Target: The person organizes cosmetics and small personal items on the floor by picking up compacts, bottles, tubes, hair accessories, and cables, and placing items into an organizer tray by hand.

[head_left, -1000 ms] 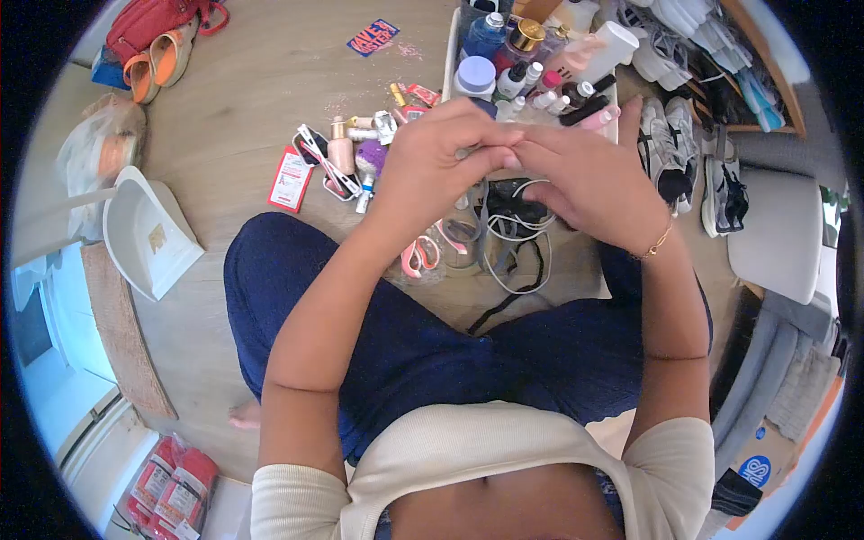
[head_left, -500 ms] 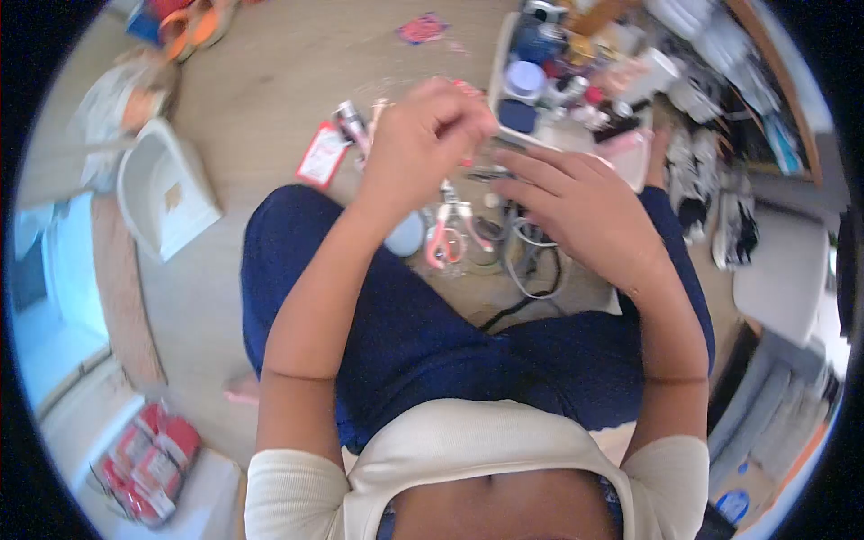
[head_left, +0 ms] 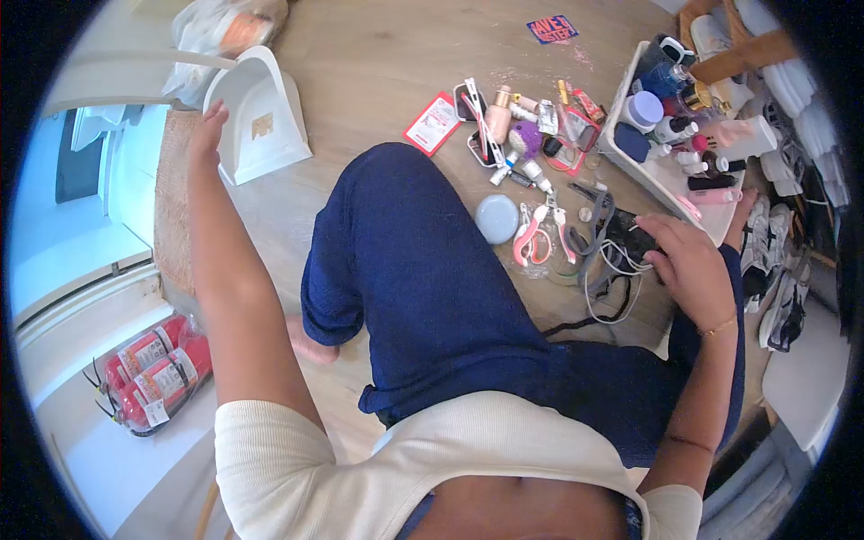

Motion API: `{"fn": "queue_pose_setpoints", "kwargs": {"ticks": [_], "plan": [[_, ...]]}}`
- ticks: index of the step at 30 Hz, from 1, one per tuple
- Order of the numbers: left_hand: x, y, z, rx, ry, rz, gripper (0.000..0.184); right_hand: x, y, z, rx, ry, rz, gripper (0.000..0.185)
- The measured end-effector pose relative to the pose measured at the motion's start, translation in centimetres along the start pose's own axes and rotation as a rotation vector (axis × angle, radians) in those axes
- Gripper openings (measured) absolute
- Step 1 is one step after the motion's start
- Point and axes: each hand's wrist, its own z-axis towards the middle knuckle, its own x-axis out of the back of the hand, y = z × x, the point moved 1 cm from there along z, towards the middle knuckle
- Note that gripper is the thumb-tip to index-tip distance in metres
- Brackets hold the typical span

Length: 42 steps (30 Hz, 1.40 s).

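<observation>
Okay, left to right: left hand (head_left: 207, 139) is out at the left edge of the white dustpan (head_left: 270, 153) (tan patch (head_left: 262, 124) inside); fingers seen edge-on, so can't tell spread, grip or contact. Step in hand reads as a reach to the dustpan; any drop or grip there calls for fingers inside its rim. Middle: pink-handled clippers (head_left: 523, 245). Right hand (head_left: 691, 265) is at the white cable (head_left: 623, 258), near the tray (head_left: 648, 184); thumb and index apart, nothing seen gripped, contact unclear.
</observation>
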Motion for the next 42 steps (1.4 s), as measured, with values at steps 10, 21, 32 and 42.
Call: {"fn": "queue_pose_setpoints", "kwargs": {"ticks": [10, 21, 32, 42], "plan": [[1.6, -1.4, 4.4, -0.275, 0.227, 0.571, 0.040, -0.7, 1.4, -1.7, -0.144, -0.077, 0.085, 0.035], [-7.9, 11.9, -8.2, -0.663, -0.096, 0.513, 0.024, -1.6, 2.5, -1.6, -0.363, -0.005, 0.127, 0.018], [-23.2, 15.5, -18.0, -0.360, -0.900, 0.815, 0.043, -3.6, 0.5, -0.3, 0.047, 0.167, 0.133, 0.028], [-13.0, 24.7, -25.9, -0.534, -0.375, -0.144, 0.011, -3.4, -0.9, 2.9, -0.074, 0.488, 0.319, 0.016]]}}
